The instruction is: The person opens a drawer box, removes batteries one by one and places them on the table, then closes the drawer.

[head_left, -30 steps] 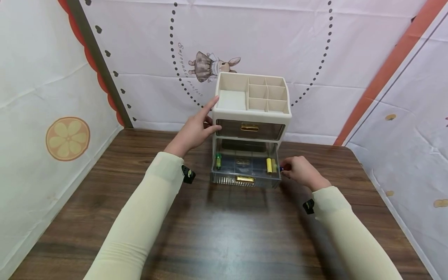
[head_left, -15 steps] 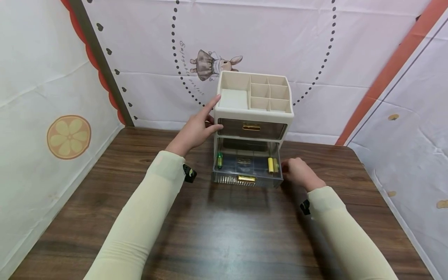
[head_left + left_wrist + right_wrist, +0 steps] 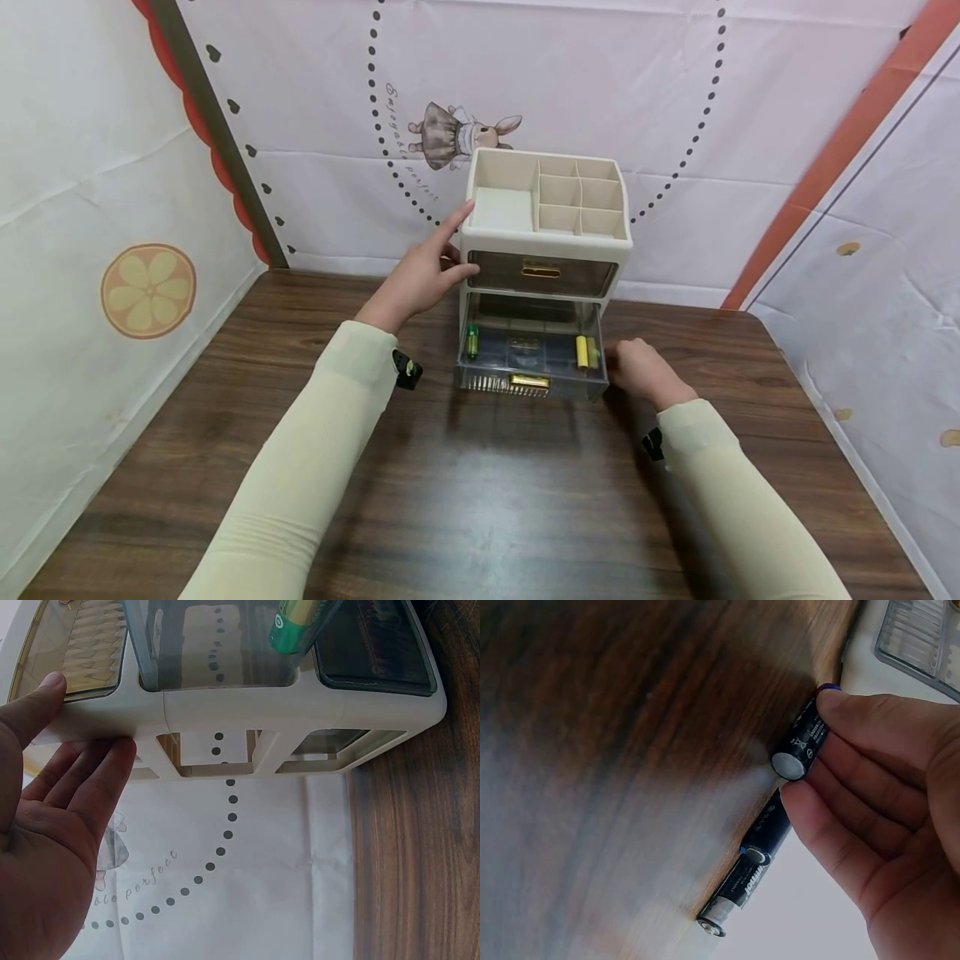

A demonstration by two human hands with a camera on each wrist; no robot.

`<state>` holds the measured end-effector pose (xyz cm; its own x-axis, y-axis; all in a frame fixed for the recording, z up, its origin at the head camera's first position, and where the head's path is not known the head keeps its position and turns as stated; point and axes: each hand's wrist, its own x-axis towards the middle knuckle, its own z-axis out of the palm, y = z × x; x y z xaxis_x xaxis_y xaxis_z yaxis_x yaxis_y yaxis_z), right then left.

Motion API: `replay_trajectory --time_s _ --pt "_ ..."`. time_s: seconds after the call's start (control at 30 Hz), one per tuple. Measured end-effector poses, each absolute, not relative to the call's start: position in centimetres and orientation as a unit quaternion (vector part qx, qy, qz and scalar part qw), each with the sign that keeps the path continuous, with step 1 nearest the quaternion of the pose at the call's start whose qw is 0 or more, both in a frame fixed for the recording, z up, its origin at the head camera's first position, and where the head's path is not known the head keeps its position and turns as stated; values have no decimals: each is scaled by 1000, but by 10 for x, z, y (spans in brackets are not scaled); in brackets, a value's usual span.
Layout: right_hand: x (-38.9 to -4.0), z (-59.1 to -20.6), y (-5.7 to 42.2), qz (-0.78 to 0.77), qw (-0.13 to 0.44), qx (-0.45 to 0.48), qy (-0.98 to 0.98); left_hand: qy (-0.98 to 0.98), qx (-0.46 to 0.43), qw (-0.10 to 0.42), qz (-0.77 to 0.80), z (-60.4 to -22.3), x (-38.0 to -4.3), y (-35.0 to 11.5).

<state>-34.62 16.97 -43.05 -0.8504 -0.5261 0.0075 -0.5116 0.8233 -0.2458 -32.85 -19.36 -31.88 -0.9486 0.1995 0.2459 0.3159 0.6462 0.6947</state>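
Observation:
A cream desktop drawer organizer [image 3: 547,243] stands on the wooden table, its clear drawer [image 3: 531,379] pulled out. My left hand [image 3: 416,279] steadies the upper left corner, extended fingers along the side and thumb on the front. Inside the drawer lie a green battery [image 3: 472,342] at left and two yellow batteries [image 3: 582,352] at right. Low beside the organizer's right side, my right hand [image 3: 641,371] pinches a dark battery [image 3: 806,742] by its ends. Two more dark batteries, one [image 3: 765,829] plain and one [image 3: 731,896] with white lettering, continue the line in the right wrist view.
The closed upper drawer [image 3: 540,273] has a gold handle. An open top tray [image 3: 502,210] with several small compartments caps the organizer. Behind it hangs a printed white cloth [image 3: 300,100]; brown wooden tabletop [image 3: 480,517] stretches in front.
My right hand has moved slightly in behind the drawer's right side, so the blue battery in its fingers no longer shows in the head view. My left hand stays on the organizer.

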Motion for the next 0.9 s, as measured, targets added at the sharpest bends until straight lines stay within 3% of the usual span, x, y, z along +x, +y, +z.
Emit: replay_trajectory --time_s 0.9 --pt "-330 -401 170 -115 9 -271 956 -902 -143 72 -401 -319 -330 -194"
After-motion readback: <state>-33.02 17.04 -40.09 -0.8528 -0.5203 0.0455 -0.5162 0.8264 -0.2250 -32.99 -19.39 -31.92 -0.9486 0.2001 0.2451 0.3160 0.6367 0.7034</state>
